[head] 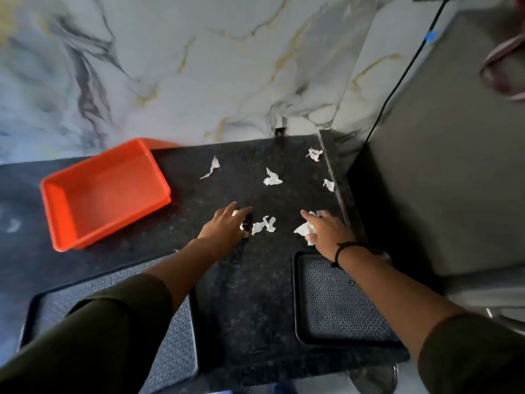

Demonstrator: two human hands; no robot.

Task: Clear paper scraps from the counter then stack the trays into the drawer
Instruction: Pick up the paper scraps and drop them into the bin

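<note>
Step in hand: scrap gathering. Left hand (227,223) spread flat over one paper scrap (264,224); right hand (326,230) loosely curled on another (305,229). Beyond both hands: four scraps loose on surface (250,280). Black trays (341,305) below wrists, long axes fore-aft. Next: pinch, collect, probably into orange tub (105,191).

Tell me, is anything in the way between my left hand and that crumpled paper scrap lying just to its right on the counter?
Nothing visible. The left hand lies flat on the dark counter, and the crumpled scrap sits just beside its fingertips with only bare counter between. The right hand is further right, on other scraps.
</note>
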